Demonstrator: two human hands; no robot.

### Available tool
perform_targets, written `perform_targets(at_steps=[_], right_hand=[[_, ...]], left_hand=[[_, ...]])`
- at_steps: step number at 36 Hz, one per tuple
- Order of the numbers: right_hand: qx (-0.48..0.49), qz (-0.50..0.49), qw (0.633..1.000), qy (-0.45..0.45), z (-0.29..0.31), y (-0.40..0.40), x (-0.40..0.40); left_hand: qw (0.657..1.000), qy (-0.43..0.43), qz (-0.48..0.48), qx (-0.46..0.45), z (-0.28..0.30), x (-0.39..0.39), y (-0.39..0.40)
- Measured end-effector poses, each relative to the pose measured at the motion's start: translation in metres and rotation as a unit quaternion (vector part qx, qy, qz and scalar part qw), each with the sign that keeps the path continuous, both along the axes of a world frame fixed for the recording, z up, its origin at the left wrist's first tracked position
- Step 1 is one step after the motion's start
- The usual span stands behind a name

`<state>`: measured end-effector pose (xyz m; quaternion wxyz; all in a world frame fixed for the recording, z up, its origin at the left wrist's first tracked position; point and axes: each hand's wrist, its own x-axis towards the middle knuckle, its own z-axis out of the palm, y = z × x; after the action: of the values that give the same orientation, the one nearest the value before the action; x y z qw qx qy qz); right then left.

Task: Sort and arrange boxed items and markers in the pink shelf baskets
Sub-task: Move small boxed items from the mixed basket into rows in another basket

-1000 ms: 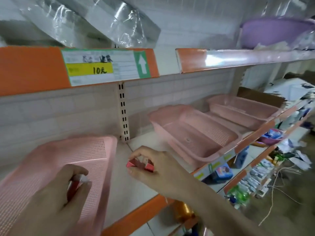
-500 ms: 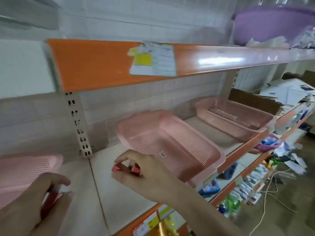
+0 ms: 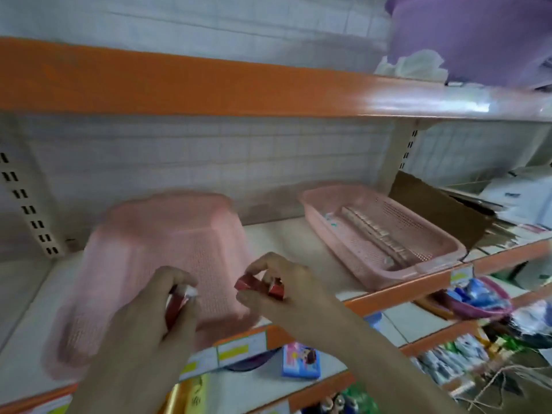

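A blurred pink mesh basket [image 3: 155, 249] sits on the middle shelf right in front of me. My left hand [image 3: 155, 312] grips a small red box with a white end [image 3: 179, 297] over the basket's near side. My right hand [image 3: 280, 291] pinches another small red box [image 3: 257, 286] above the basket's right edge. A second pink basket [image 3: 418, 234] stands further right on the same shelf, with a long row of small boxed items [image 3: 373, 231] lying inside it.
An orange-edged upper shelf [image 3: 209, 88] hangs overhead with a purple tub [image 3: 478, 34] at the right. A brown cardboard sheet [image 3: 436, 207] leans behind the right basket. Lower shelves hold packaged goods, among them a blue box [image 3: 301, 360]. A slotted upright [image 3: 33, 210] stands at the left.
The view has swung right, so the middle basket now lies under both hands. Both hands have come closer together, each still holding its red box.
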<state>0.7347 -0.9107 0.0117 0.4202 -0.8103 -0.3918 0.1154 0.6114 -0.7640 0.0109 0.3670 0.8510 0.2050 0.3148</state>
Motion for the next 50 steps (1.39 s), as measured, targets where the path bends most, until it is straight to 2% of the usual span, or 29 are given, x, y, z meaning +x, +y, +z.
perform_targets(at_steps=[5,10,17,25,34,40,45,50], right_hand=[[-0.006,-0.008,1.0,-0.01,0.004,-0.062,0.034],[-0.002,-0.019,1.0,-0.02,-0.001,-0.108,0.067],[-0.003,-0.03,0.999,-0.032,-0.012,-0.155,0.122],[-0.049,-0.045,0.994,-0.087,-0.01,-0.183,0.198],[-0.105,-0.04,0.992,-0.063,-0.018,-0.191,0.278],[-0.187,-0.034,0.979,-0.076,-0.017,-0.204,0.323],[-0.304,0.023,0.943,-0.131,-0.022,-0.208,0.35],[-0.337,0.071,0.928,-0.141,-0.029,-0.198,0.365]], left_hand=[[1.0,0.006,0.005,0.029,-0.002,0.027,-0.056],[0.998,0.016,-0.043,-0.046,0.001,0.061,-0.098],[0.995,0.046,-0.076,-0.051,-0.006,0.117,-0.137],[0.989,0.037,-0.125,-0.063,-0.009,0.196,-0.169],[0.987,0.068,-0.136,-0.055,-0.009,0.257,-0.169],[0.984,0.099,-0.142,-0.054,-0.006,0.281,-0.181],[0.985,0.107,-0.126,-0.056,-0.007,0.287,-0.187],[0.985,0.123,-0.103,-0.072,-0.01,0.288,-0.193]])
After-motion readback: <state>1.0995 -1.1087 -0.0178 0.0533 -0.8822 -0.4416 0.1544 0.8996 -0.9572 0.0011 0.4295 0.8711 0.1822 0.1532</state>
